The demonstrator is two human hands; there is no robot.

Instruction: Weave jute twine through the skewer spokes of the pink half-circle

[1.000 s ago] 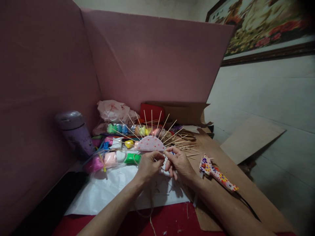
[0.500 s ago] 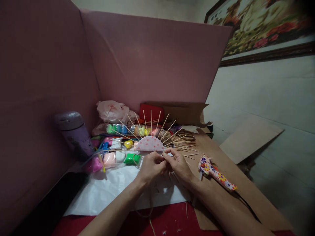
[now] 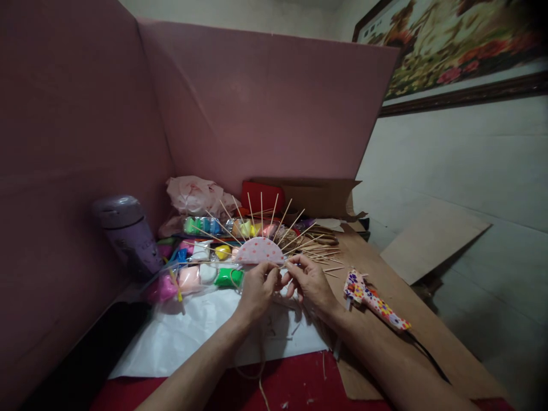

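A pink half-disc with red dots (image 3: 259, 251) has thin wooden sticks fanning out from its curved edge. Just below its flat edge, my left hand (image 3: 262, 288) and my right hand (image 3: 310, 281) are close together, each with its fingers pinched. What they pinch is too small to make out. A loop of twine (image 3: 262, 365) hangs beneath my left hand and trails over the red surface. Under both hands lies a white sheet (image 3: 184, 337).
Bags of coloured clay (image 3: 229, 277) and a purple bottle (image 3: 131, 237) are at the left. Loose sticks (image 3: 319, 251) and scissors (image 3: 327, 237) lie behind my right hand. A flower-patterned glue gun (image 3: 377, 302) rests on cardboard (image 3: 449, 354) at the right.
My hands have shifted slightly, and the fingers of my right hand have spread a little below its pinch. The view has moved a little.
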